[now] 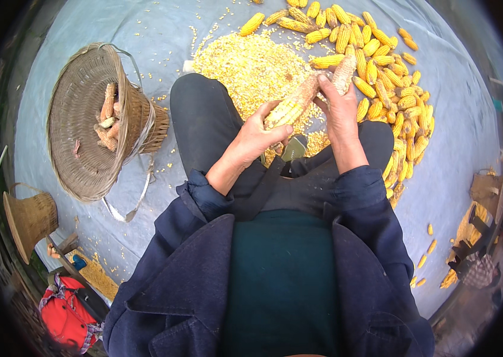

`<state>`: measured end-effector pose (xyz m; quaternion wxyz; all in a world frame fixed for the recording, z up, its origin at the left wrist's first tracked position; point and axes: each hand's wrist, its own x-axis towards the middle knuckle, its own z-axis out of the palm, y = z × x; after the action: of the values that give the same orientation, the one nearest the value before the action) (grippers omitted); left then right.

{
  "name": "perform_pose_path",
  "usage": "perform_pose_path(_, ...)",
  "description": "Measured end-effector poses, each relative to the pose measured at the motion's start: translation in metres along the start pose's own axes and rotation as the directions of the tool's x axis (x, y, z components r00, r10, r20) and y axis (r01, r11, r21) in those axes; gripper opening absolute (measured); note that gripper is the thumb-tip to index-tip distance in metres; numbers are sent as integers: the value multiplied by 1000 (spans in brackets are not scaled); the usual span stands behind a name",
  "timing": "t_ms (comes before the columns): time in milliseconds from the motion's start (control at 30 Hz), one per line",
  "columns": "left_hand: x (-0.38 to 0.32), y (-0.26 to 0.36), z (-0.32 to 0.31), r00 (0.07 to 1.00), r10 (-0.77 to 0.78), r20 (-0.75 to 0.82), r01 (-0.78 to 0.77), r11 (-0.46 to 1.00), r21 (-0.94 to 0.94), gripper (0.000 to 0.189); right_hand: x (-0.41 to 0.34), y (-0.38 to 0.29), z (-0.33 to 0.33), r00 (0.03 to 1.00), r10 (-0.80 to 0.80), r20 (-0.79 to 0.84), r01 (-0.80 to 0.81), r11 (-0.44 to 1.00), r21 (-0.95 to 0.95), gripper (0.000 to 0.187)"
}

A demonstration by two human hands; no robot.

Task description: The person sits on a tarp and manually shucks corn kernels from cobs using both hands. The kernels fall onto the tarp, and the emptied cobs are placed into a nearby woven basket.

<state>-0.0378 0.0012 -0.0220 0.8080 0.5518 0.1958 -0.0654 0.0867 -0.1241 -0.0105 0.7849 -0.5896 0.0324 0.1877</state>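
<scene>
My left hand (258, 134) grips a partly shelled ear of corn (289, 106), its lower part still bearing yellow kernels and its upper part bare. Closed around a bare corn cob (344, 75), my right hand (341, 105) has its thumb at the upper end of that ear. Beneath and beyond both hands lies a heap of loose corn kernels (247, 62) on a blue-grey sheet (157, 58). Many unshelled ears of corn (383, 85) are piled to the right of the kernels.
A wide-mouthed wicker basket (77, 147) holding several bare cobs (108, 105) lies tipped at the left. Another basket (37, 214) stands behind it. A person in red (66, 312) is at the lower left, beside more kernels. Another person in a checked garment (479, 270) is at the right edge.
</scene>
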Motion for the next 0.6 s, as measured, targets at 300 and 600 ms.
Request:
perform_pose_path(300,-11,9,-20,983,23,182,41,939,-341,39,-6,-30,-24,990,-30,137,46,993,-113,43)
perform_pose_path(600,-19,30,-16,998,2,62,20,934,-356,48,-22,-41,-15,973,-80,217,133,961,-243,32)
